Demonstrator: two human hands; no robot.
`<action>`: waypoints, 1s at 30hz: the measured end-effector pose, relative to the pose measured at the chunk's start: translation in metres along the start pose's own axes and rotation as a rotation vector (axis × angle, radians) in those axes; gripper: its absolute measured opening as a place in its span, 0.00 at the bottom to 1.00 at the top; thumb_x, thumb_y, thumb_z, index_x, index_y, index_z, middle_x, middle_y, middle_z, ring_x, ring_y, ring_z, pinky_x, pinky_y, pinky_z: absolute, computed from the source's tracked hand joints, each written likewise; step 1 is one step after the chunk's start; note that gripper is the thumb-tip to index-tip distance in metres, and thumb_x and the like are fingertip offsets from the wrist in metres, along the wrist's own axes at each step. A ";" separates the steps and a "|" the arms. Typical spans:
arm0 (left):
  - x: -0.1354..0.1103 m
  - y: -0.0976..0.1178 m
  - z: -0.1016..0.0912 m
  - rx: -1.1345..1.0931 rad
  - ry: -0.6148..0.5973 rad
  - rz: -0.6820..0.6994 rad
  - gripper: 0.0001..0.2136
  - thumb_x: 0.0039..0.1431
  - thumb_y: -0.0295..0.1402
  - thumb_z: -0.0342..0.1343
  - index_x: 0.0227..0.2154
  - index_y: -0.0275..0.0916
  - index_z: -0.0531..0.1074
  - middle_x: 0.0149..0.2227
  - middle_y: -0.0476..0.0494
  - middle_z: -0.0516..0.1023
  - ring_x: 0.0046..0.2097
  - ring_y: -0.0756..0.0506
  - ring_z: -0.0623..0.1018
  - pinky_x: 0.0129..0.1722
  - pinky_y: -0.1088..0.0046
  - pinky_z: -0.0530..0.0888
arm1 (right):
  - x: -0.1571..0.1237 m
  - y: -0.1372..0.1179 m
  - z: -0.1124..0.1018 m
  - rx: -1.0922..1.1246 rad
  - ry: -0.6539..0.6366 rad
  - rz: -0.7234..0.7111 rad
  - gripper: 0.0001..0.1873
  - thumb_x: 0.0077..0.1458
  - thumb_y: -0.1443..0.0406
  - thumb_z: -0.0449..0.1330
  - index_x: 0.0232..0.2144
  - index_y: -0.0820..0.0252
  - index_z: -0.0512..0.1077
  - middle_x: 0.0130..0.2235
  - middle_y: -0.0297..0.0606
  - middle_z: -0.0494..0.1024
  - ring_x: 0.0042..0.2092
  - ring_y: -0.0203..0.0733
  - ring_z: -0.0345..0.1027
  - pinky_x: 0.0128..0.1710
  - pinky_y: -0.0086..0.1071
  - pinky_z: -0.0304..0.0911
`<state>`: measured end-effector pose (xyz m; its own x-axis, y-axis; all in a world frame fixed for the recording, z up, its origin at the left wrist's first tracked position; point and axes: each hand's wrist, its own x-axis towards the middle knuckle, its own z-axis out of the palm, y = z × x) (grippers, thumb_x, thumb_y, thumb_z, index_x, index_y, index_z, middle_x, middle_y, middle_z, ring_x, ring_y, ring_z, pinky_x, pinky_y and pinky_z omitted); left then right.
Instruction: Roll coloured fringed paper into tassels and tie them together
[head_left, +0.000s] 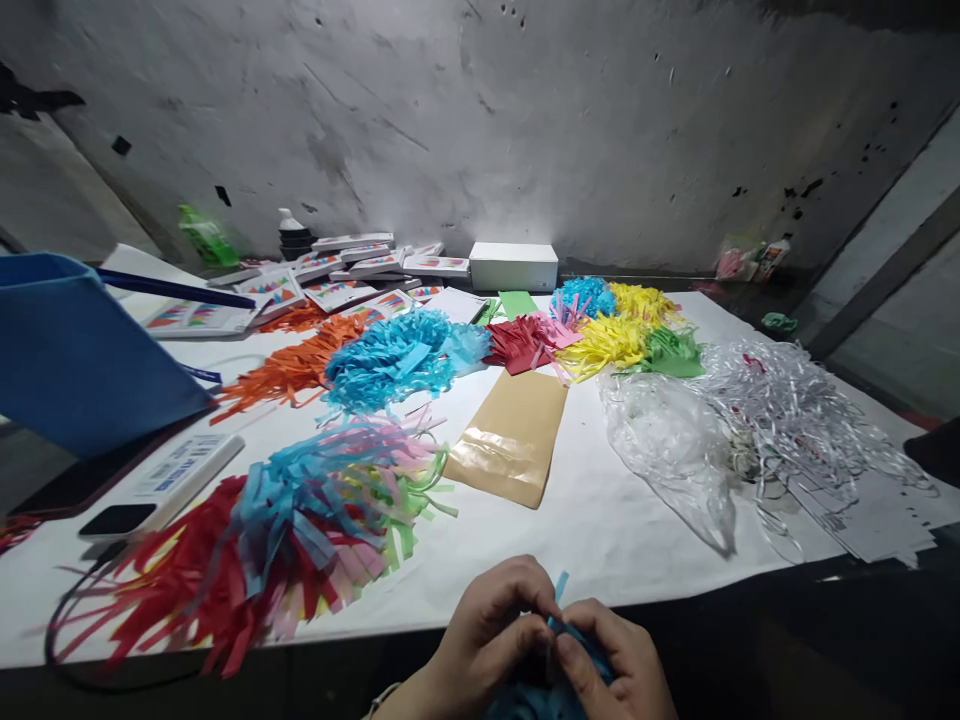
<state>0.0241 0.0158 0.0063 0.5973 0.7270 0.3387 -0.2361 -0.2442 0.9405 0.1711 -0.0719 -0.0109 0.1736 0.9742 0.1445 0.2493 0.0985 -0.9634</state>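
Observation:
At the near edge of the table, my left hand [501, 625] and my right hand [616, 655] meet with fingertips pinched together. Between them is a blue paper tassel [538, 700], its strips hanging below the hands and one short end poking up. Part of it is hidden by the fingers and the frame's lower edge. Left of my hands lies a heap of red, blue, pink and green paper tassels [300, 510]. Beyond them a brown paper envelope [517, 430] with a shiny strip lies flat on the white table covering [570, 530].
Farther back are orange tassels [300, 360], blue tassels [397, 355] and yellow tassels [611, 340]. A transparent plastic bag [667, 430] and silvery strands [780, 400] lie right. A white box [514, 266] and flat packs stand by the wall; a blue container [82, 350] is left.

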 end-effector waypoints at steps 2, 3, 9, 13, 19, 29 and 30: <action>-0.001 -0.002 0.001 -0.013 0.013 0.010 0.13 0.64 0.43 0.58 0.33 0.39 0.78 0.30 0.43 0.74 0.33 0.46 0.72 0.35 0.73 0.69 | 0.000 0.002 0.001 -0.039 0.051 -0.080 0.19 0.63 0.52 0.54 0.28 0.58 0.74 0.24 0.32 0.72 0.25 0.34 0.65 0.24 0.24 0.58; -0.001 -0.002 0.001 -0.022 0.014 0.007 0.12 0.64 0.42 0.58 0.33 0.39 0.78 0.30 0.43 0.74 0.33 0.46 0.72 0.35 0.73 0.69 | 0.000 0.003 0.001 -0.049 0.063 -0.114 0.19 0.63 0.53 0.54 0.28 0.58 0.74 0.23 0.32 0.71 0.24 0.34 0.64 0.24 0.23 0.59; -0.001 -0.003 0.001 -0.092 -0.023 -0.036 0.09 0.62 0.40 0.61 0.33 0.39 0.79 0.30 0.44 0.74 0.34 0.47 0.72 0.35 0.73 0.68 | 0.000 0.006 0.006 -0.096 0.136 -0.244 0.18 0.65 0.58 0.51 0.27 0.58 0.72 0.23 0.31 0.71 0.23 0.33 0.65 0.25 0.23 0.59; -0.002 -0.005 0.000 -0.118 -0.018 -0.040 0.09 0.62 0.39 0.61 0.33 0.39 0.79 0.30 0.44 0.74 0.34 0.47 0.72 0.35 0.74 0.68 | 0.001 0.002 0.008 -0.130 0.123 -0.274 0.18 0.65 0.58 0.51 0.25 0.57 0.70 0.21 0.30 0.70 0.21 0.32 0.64 0.22 0.23 0.59; -0.008 -0.016 0.007 -0.301 0.072 -0.123 0.10 0.60 0.41 0.64 0.33 0.39 0.79 0.31 0.47 0.70 0.32 0.49 0.70 0.32 0.76 0.67 | -0.001 -0.001 0.015 -0.388 0.458 -0.424 0.07 0.62 0.64 0.59 0.43 0.55 0.72 0.33 0.38 0.81 0.33 0.41 0.78 0.34 0.30 0.73; -0.008 -0.025 0.020 -0.613 0.110 -0.245 0.10 0.53 0.40 0.69 0.31 0.39 0.79 0.30 0.50 0.66 0.26 0.54 0.66 0.25 0.80 0.64 | 0.007 0.010 0.020 -0.306 0.547 -0.700 0.10 0.59 0.74 0.59 0.41 0.57 0.74 0.30 0.36 0.78 0.32 0.40 0.76 0.32 0.34 0.74; -0.008 -0.024 0.020 -0.603 0.106 -0.244 0.10 0.53 0.40 0.69 0.31 0.39 0.80 0.30 0.50 0.67 0.27 0.54 0.67 0.26 0.79 0.64 | 0.008 0.012 0.021 -0.270 0.567 -0.713 0.09 0.60 0.73 0.58 0.40 0.57 0.75 0.29 0.36 0.77 0.32 0.40 0.75 0.31 0.33 0.73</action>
<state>0.0404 0.0032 -0.0187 0.6168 0.7825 0.0847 -0.5100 0.3154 0.8003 0.1552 -0.0588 -0.0257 0.3145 0.4519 0.8348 0.6742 0.5128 -0.5315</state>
